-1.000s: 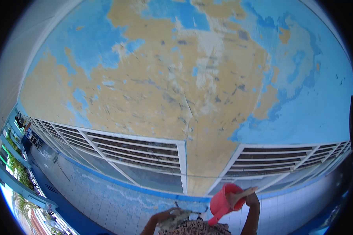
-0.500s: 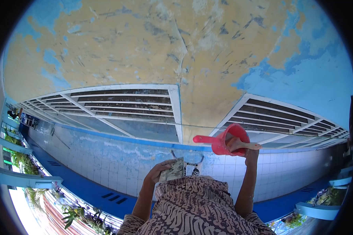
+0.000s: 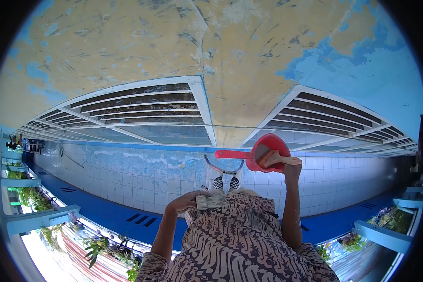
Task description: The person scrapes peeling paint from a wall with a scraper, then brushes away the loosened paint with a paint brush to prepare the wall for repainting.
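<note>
Right hand (image 3: 292, 170) raised, fingers closed round pale wooden handle (image 3: 279, 160) and red scoop (image 3: 263, 152); scoop's long grip sticks out level, away from right hand toward left. Left hand (image 3: 185, 201) lower, curled over small patterned pad (image 3: 210, 202), pressing it against batik-print cloth (image 3: 235, 244). Checkered-tipped tool (image 3: 224, 178) sits between hands, just above pad. Tiled wall (image 3: 127, 174) behind both hands; louvred vents (image 3: 141, 105) well above. Exact finger grip on pad: cannot tell.

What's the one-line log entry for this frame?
left hand: holds grey pad at chest | right hand: raised, holds red dipper with wooden-handled brush | backdrop: peeling wall
</note>
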`<state>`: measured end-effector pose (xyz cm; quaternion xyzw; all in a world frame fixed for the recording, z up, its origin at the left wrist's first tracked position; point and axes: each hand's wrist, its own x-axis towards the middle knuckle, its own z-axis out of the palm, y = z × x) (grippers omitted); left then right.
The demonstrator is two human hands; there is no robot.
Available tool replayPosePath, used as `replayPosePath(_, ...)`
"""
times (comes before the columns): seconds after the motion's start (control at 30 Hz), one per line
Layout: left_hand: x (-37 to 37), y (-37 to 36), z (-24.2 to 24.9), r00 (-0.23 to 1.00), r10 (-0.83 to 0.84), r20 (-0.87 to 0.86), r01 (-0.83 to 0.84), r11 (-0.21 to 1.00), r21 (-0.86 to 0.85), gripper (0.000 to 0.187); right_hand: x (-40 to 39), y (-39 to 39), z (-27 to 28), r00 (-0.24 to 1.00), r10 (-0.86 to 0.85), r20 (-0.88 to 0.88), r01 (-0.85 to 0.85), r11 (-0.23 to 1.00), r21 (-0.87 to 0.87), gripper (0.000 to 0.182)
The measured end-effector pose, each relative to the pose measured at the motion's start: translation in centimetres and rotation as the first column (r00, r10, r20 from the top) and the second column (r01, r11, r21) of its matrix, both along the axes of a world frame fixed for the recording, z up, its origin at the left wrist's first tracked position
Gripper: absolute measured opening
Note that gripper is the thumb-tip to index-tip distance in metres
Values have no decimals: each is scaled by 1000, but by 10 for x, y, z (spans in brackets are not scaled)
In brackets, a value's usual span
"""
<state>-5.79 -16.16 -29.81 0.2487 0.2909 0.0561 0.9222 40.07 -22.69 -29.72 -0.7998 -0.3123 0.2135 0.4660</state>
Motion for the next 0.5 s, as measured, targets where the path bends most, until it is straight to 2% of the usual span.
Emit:
replayPosePath(0.03,6,6,5,966,-160,-202,216,931,294,62,-6,1,-1,1000,-6,-1,6,1000,-4,16)
replayPosePath(0.07,11,12,10,872,-236,-428,448,735,508,59,-12,3,-2,999,-37,-4,37,999,-19,17)
replayPosePath(0.1,16,14,15,872,-238,-428,450,735,508,59,-14,4,-5,998,-67,-7,67,997,-33,18)
replayPosePath(0.17,24,16,28,692,-313,-650,689,554,467,40,-19,3,-21,990,-130,-52,130,991,-6,18)
replayPosePath(0.2,35,17,50,690,-316,-651,692,553,465,40,-20,1,-28,989,-112,-100,112,994,-4,17)
replayPosePath(0.23,51,17,83,528,-266,-806,804,463,374,36,-20,-1,-31,985,-92,-147,93,996,-1,17)
replayPosePath(0.27,60,17,99,344,-190,-920,890,380,254,33,-27,2,-31,967,-137,-213,159,983,91,18)
replayPosePath(0.3,55,14,92,343,-189,-920,890,380,254,33,-27,1,-33,967,-136,-214,159,983,91,18)
replayPosePath(0.33,46,10,78,540,24,-842,813,245,528,33,-27,-2,-40,983,-92,-158,105,992,76,17)
replayPosePath(0.37,39,8,63,714,197,-672,677,50,734,34,-27,-4,-48,994,-46,-104,52,997,58,16)
replayPosePath(0.4,36,12,51,713,197,-673,679,48,733,34,-21,-9,-70,997,12,83,-16,999,48,15)
replayPosePath(0.43,35,17,43,817,296,-495,509,34,860,33,-22,-11,-67,997,8,81,-12,999,51,15)
replayPosePath(0.47,34,21,36,875,386,-293,318,-1,948,34,-22,-13,-65,977,54,206,-60,998,27,17)
replayPosePath(0.5,34,23,45,875,387,-291,319,-7,948,34,-22,-13,-62,939,102,328,-107,994,-2,20)
